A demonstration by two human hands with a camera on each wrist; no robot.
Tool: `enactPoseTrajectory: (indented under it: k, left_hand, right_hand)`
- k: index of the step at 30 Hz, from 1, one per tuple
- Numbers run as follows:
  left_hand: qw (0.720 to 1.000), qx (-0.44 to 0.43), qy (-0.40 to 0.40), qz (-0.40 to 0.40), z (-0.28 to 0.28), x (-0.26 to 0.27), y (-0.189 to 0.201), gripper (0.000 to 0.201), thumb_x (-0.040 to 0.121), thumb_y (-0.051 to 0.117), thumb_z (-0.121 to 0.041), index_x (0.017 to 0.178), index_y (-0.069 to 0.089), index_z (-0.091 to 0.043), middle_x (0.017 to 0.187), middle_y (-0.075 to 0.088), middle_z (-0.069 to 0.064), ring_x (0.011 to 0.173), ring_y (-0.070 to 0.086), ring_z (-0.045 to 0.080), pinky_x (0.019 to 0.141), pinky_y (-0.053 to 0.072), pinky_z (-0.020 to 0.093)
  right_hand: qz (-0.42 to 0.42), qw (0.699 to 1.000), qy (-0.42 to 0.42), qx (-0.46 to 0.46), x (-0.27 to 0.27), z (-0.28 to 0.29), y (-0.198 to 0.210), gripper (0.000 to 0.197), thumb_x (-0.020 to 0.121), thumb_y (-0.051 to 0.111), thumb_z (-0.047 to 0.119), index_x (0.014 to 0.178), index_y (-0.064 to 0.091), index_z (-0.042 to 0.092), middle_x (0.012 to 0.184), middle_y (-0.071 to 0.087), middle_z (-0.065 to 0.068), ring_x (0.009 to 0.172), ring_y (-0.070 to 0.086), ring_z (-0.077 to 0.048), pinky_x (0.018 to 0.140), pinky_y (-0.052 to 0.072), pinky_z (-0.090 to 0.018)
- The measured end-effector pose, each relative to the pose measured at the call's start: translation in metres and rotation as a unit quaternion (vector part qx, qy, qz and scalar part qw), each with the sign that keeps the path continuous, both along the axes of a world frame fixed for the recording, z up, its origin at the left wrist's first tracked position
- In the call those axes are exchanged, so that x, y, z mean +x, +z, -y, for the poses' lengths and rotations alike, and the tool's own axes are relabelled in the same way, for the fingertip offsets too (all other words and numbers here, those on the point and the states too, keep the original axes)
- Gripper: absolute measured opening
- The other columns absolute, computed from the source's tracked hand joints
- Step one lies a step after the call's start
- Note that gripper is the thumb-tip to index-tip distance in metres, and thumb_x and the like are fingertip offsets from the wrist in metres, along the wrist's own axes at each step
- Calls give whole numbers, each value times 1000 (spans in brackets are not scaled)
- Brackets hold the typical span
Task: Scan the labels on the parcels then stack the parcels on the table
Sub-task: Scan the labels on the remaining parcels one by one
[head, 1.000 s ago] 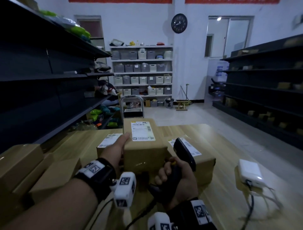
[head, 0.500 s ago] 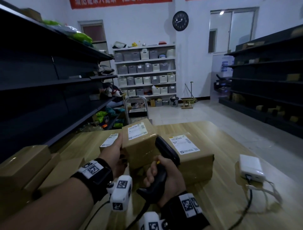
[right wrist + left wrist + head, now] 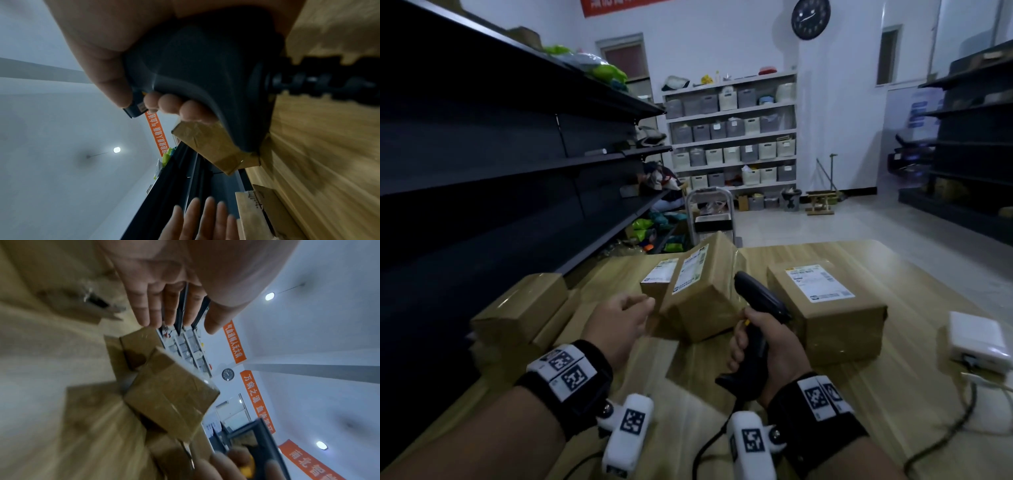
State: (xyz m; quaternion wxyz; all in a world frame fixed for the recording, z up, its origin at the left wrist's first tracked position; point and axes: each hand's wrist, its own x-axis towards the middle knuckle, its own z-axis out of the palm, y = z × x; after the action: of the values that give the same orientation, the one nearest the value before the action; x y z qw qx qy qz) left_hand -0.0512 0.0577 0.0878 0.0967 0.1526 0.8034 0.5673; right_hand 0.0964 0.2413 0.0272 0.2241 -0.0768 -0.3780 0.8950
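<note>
A brown parcel (image 3: 702,294) with a white label is tilted on the wooden table (image 3: 859,411), its left side against a smaller labelled parcel (image 3: 658,278). My left hand (image 3: 640,305) is just left of it, fingers straight and apart from the cardboard; the left wrist view shows the fingers (image 3: 156,311) free above the tilted parcel (image 3: 170,395). My right hand (image 3: 760,329) grips a black handheld scanner (image 3: 760,298) by its handle (image 3: 195,73), right of the tilted parcel. A larger labelled parcel (image 3: 825,308) lies flat to the right.
Several plain brown parcels (image 3: 517,308) lie at the table's left, beside dark shelving (image 3: 500,171). A white box (image 3: 976,339) with a cable sits at the right edge. A hand trolley (image 3: 709,212) stands beyond the table's far end.
My left hand has let go of the parcel, which has tipped over to the left. The scanner has come down away from the label. The head view has swung left.
</note>
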Motion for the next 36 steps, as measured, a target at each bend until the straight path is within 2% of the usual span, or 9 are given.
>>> enactPoseTrajectory:
  k: [3, 7, 11, 14, 18, 21, 24, 30, 36]
  left_hand:
    - [995, -47, 53, -71, 16, -14, 13, 23, 105, 70, -37, 125, 70, -25, 116, 73, 0, 101, 69, 19, 89, 58, 41]
    - [974, -213, 44, -67, 22, -38, 22, 44, 107, 63, -39, 145, 62, -17, 139, 67, 7, 120, 64, 27, 107, 54, 46]
    - [887, -448, -12, -113, 21, -42, 14, 41, 107, 61, -49, 121, 73, -12, 115, 72, 2, 106, 69, 21, 94, 56, 38]
    - [843, -511, -26, -164, 15, -32, 10, 35, 105, 62, -54, 105, 75, -22, 103, 74, -1, 100, 70, 19, 109, 54, 45]
    - [882, -444, -25, -159, 10, -24, 5, 23, 98, 76, -50, 98, 72, -27, 101, 71, -3, 91, 68, 13, 80, 58, 30]
    - [891, -433, -5, -134, 13, -28, 2, 44, 75, 87, -66, 98, 66, -35, 126, 61, 1, 103, 64, 21, 91, 61, 43]
    - [898, -426, -5, -108, 14, -26, 0, 65, 75, 89, -62, 124, 60, -32, 147, 47, 7, 108, 63, 22, 95, 61, 46]
    - [942, -331, -20, -46, 24, -22, 1, 63, 90, 84, -46, 141, 54, -25, 117, 61, -2, 105, 64, 19, 90, 57, 41]
    - [968, -37, -1, 250, 61, -14, 18, 48, 102, 66, -47, 132, 67, -10, 110, 81, 25, 112, 71, 42, 107, 54, 53]
  right_hand:
    - [2, 1000, -2, 4, -1, 2, 0, 24, 83, 72, 27, 91, 59, 8, 62, 44, -10, 46, 45, -24, 46, 39, -32]
    - [6, 1000, -4, 1, -1, 3, 0, 25, 81, 73, 27, 92, 59, 9, 62, 43, -10, 46, 44, -23, 46, 38, -32]
    - [14, 1000, -3, 5, -1, 1, -1, 27, 82, 73, 29, 93, 58, 9, 62, 43, -9, 47, 44, -23, 47, 38, -33]
    - [15, 1000, 0, 9, -1, 1, -2, 27, 82, 74, 28, 94, 58, 10, 62, 44, -8, 47, 45, -23, 48, 39, -32]
    - [23, 1000, 9, 10, 0, 2, 1, 25, 83, 75, 28, 85, 59, 10, 60, 45, -8, 46, 45, -22, 46, 39, -32]
    - [22, 1000, 11, 8, 1, 4, 4, 24, 84, 70, 30, 83, 57, 9, 59, 44, -7, 46, 45, -21, 45, 39, -31]
    - [20, 1000, 5, 7, 2, 5, 4, 25, 81, 70, 29, 87, 57, 8, 59, 44, -8, 45, 44, -21, 44, 39, -30]
    - [36, 999, 4, 4, 2, 4, 5, 19, 93, 66, 25, 96, 58, 8, 60, 44, -8, 47, 45, -21, 45, 39, -31]
    - [34, 999, 15, 4, 2, 6, 6, 27, 83, 72, 29, 95, 60, 8, 62, 45, -9, 48, 46, -22, 46, 40, -32]
